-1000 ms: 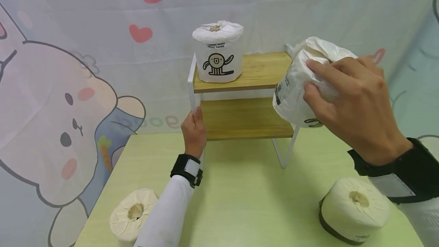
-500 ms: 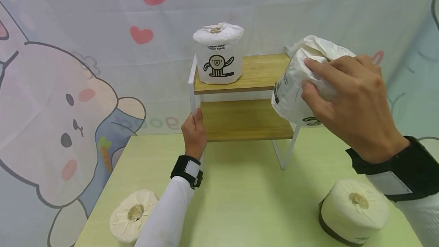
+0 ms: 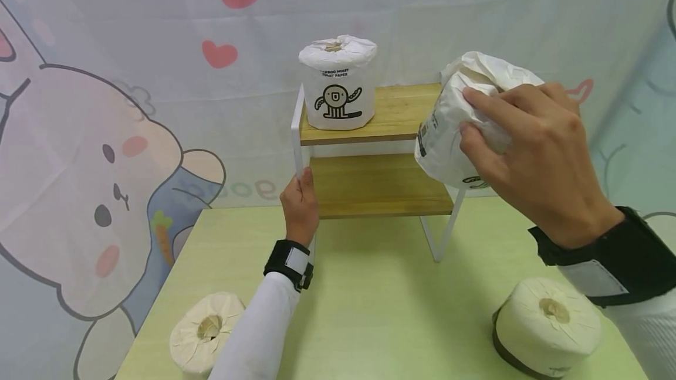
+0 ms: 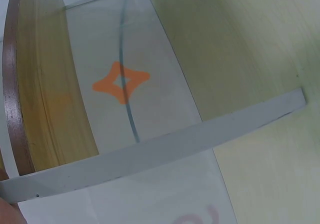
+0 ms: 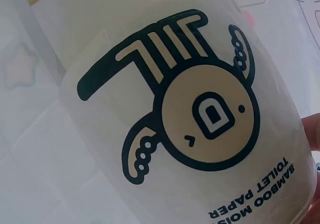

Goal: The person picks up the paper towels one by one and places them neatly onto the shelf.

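Note:
My right hand [image 3: 533, 151] grips a white paper-wrapped toilet paper roll [image 3: 449, 128] by its upper end, tilted in the air in front of the rack's right side. In the right wrist view the held roll [image 5: 207, 119] fills the picture, its printed figure upside down. My left hand [image 3: 300, 205] holds the white left leg of a two-tier rack [image 3: 380, 186] with wooden shelves. On the left of the top shelf a second white-wrapped roll [image 3: 340, 95] stands upright. The left wrist view shows the rack's grey-looking leg [image 4: 165, 151] and the edge of a finger.
A cream-wrapped roll [image 3: 203, 324] lies on the table [image 3: 380, 309] at front left, partly behind my left sleeve. Another cream roll with a dark band [image 3: 549, 324] stands at front right. A cloth with a printed rabbit [image 3: 127, 192] hangs behind the table.
My right hand has shifted slightly left and up with the toilet paper roll, nearer the top shelf. The left hand stays on the rack's leg. The standing roll has not moved.

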{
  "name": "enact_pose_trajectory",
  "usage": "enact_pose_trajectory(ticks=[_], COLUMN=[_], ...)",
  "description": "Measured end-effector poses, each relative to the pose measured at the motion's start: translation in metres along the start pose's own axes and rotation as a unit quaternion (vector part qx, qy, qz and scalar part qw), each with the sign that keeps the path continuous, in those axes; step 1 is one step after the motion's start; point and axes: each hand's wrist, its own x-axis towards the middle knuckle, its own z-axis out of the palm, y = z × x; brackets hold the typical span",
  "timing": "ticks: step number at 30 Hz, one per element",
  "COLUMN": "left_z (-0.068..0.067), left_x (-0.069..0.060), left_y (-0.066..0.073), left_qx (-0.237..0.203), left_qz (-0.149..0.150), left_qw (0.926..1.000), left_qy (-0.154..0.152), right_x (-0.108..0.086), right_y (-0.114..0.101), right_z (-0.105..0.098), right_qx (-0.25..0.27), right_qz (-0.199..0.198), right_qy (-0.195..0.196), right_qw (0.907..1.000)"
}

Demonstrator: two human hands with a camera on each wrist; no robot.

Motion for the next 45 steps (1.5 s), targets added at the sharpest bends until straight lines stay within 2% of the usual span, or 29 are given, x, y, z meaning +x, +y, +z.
enact_pose_trajectory(ticks=[4,11,19,28,37,45], left_z=[0.0,0.0,0.001,0.0,0.001,0.001], left_x=[0.0,-0.001,-0.002,-0.001,-0.001,-0.002], left_y=[0.001,0.0,-0.003,-0.002,-0.003,-0.004], left_qx=[0.002,0.003,0.005,0.001,0.004,0.0], left_qz=[0.0,0.002,0.004,-0.005,0.007,0.005], left_qw=[1.0,1.0,0.9999,1.0,0.9999,1.0], left_qy=[-0.001,0.001,0.01,0.005,0.007,0.004], right_x=[0.001,0.003,0.001,0.002,0.004,0.005], right_y=[0.001,0.003,0.002,0.002,0.003,0.002], right_z=[0.0,-0.002,0.004,0.006,0.012,0.016], right_qx=[-0.003,-0.021,-0.002,-0.002,0.009,0.009], right_qz=[-0.001,-0.017,0.006,0.004,-0.001,-0.002], right_qy=[-0.009,-0.049,-0.032,-0.044,-0.036,-0.038], right_qw=[1.0,0.9984,0.9995,0.999,0.9993,0.9992])
